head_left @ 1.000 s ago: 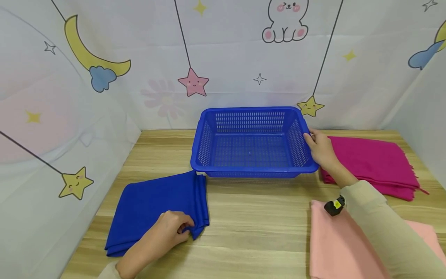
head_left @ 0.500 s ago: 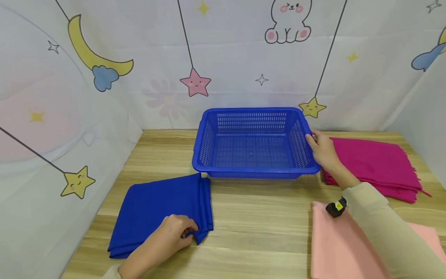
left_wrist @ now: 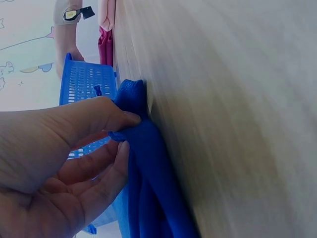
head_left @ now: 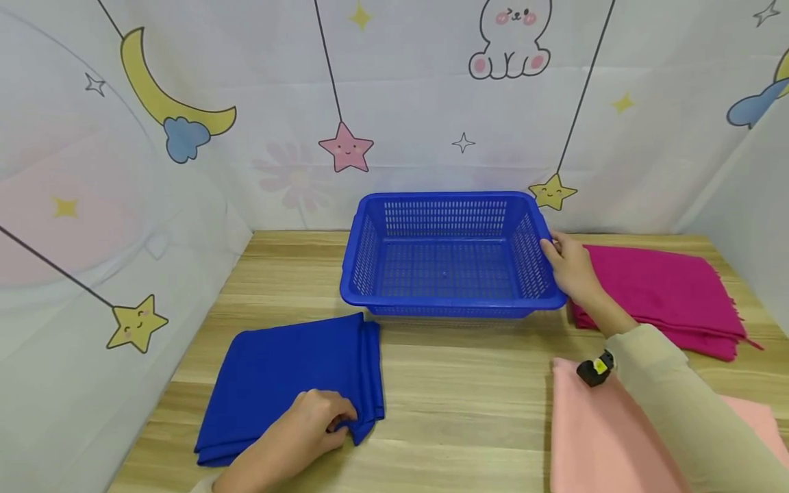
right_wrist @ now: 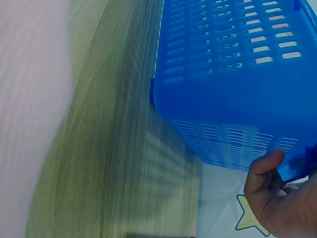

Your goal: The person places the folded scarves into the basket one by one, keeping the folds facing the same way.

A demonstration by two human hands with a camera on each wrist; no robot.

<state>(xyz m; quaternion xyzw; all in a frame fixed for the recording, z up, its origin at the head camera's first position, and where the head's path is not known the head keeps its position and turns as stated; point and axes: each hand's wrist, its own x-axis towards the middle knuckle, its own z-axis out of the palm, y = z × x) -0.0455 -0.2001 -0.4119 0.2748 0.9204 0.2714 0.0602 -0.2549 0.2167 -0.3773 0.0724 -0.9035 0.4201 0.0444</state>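
One folded royal-blue cloth [head_left: 290, 363] lies at left on the wood-grain table [head_left: 462, 397], its corner pinched by the left hand [head_left: 308, 426], apparently to keep the layers together, while the right hand [head_left: 572, 270] grips the right rim of one blue perforated basket [head_left: 453, 302], seemingly for steadiness, beside one fringed magenta cloth [head_left: 659, 291] and one pink cloth [head_left: 600, 424].

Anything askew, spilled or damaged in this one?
No spill shows. The magenta cloth has a ragged right edge with a strand poking out, though that may just be fringe. The near corner of the blue cloth is bunched, but the left hand pinches it there.
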